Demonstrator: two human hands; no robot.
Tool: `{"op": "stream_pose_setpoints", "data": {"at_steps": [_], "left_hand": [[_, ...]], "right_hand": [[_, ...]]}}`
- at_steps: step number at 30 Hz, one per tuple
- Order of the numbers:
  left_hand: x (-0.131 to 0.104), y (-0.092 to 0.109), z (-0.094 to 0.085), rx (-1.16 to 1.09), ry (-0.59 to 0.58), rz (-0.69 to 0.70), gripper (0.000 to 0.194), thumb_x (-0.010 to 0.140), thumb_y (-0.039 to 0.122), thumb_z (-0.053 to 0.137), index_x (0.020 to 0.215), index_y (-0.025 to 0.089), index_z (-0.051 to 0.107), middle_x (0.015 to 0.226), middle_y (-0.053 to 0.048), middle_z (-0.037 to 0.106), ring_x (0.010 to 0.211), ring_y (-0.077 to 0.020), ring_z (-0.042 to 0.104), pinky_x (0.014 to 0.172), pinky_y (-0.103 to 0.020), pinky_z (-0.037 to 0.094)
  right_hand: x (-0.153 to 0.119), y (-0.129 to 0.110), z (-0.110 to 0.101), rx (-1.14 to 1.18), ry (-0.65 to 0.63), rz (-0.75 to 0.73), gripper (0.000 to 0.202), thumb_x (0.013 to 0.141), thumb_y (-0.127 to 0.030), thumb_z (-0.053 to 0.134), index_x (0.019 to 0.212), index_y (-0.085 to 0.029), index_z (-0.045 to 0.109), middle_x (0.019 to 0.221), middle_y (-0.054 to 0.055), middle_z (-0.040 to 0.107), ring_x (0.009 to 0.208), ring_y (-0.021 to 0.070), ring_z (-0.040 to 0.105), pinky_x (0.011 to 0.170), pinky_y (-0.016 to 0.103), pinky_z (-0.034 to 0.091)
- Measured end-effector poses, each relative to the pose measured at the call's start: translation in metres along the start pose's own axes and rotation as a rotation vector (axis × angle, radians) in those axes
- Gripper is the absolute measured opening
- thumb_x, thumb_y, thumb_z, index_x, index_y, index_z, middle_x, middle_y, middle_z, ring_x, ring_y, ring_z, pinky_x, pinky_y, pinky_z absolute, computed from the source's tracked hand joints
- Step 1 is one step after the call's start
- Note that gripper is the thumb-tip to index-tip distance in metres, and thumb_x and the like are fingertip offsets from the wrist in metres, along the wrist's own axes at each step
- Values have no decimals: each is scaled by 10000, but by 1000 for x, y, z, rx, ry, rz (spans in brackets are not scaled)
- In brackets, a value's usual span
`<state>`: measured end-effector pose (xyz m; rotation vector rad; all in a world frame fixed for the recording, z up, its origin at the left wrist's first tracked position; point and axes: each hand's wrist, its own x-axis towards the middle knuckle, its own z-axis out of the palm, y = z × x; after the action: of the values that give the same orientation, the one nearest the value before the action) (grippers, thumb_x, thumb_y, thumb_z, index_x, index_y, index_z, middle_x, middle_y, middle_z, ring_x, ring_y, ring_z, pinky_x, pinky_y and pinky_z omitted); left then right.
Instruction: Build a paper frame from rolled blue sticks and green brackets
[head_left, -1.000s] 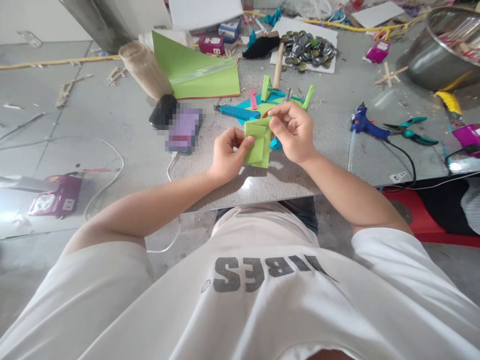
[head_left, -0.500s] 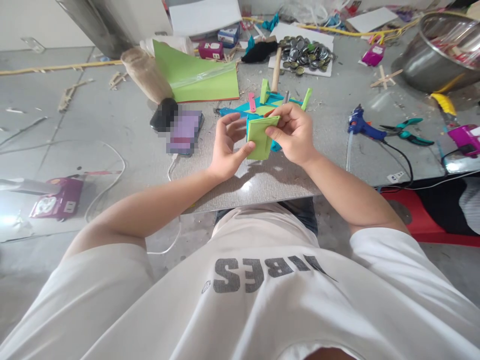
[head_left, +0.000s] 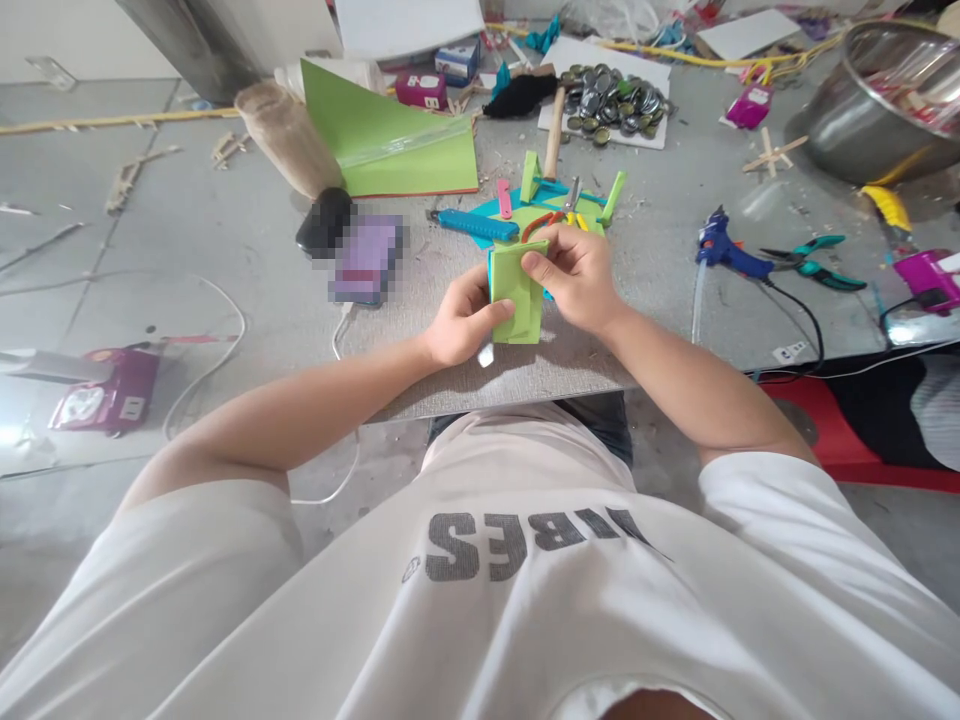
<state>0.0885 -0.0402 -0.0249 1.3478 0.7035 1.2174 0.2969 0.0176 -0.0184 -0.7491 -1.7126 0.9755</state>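
Note:
A folded light-green paper piece [head_left: 516, 290] with a blue edge is held upright between my hands, above the table's front part. My left hand [head_left: 466, 318] grips its left side, thumb across the front. At its upper right, my right hand [head_left: 574, 275] pinches it between thumb and fingers. Just beyond lie a blue cutter [head_left: 476, 222], orange-and-yellow-handled scissors [head_left: 573, 205], a small pink piece [head_left: 504, 198] and blue and green paper pieces, one a green strip [head_left: 614, 197].
A phone [head_left: 369, 258] and large green sheet [head_left: 420, 160] lie left and behind. Bottle caps [head_left: 611, 100] are heaped at the back. Rightward are a blue glue gun [head_left: 727, 250], teal-handled pliers [head_left: 821, 265] and a metal pot [head_left: 862, 110]. A white cable crosses the front edge.
The folded green piece has come slightly nearer and is more upright. My left fingers have closed behind it, and my right hand has moved a little left and down. The blue cutter shows more fully.

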Motion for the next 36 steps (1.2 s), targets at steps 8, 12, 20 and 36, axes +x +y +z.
{"op": "stream_pose_setpoints", "data": {"at_steps": [8, 12, 20, 36], "left_hand": [[-5, 11, -1, -284, -138, -298, 574, 658, 250, 859, 1227, 288, 795, 1054, -67, 875, 986, -343, 883, 858, -529, 779], [0, 14, 1, -328, -121, -397, 433, 680, 273, 874, 1108, 241, 817, 961, -87, 824, 805, -271, 775, 753, -457, 701], [8, 5, -7, -389, 26, -444, 401, 841, 477, 1012, 1015, 268, 718, 909, -27, 643, 721, -178, 599, 701, -373, 614], [5, 14, -2, -450, -105, -481, 453, 703, 354, 992, 1103, 263, 800, 943, -32, 649, 689, -173, 562, 704, -427, 603]], "right_hand": [[-2, -7, 7, -19, -42, -23, 761, 901, -1029, 962, 943, -305, 731, 1012, 28, 729, 942, 224, 704, 875, 413, 703], [10, 9, -7, -42, -97, 42, 731, 853, -945, 1062, 931, -282, 764, 947, 14, 733, 835, 194, 654, 760, 372, 648], [48, 49, -94, -394, 143, 27, 545, 937, -732, 1080, 848, -320, 734, 848, 38, 741, 915, 290, 723, 1069, 518, 713], [-19, -65, -209, -1363, 242, 828, 544, 1048, 40, 899, 1580, -75, 895, 1542, 379, 870, 1416, 330, 900, 1241, 453, 655]]}}
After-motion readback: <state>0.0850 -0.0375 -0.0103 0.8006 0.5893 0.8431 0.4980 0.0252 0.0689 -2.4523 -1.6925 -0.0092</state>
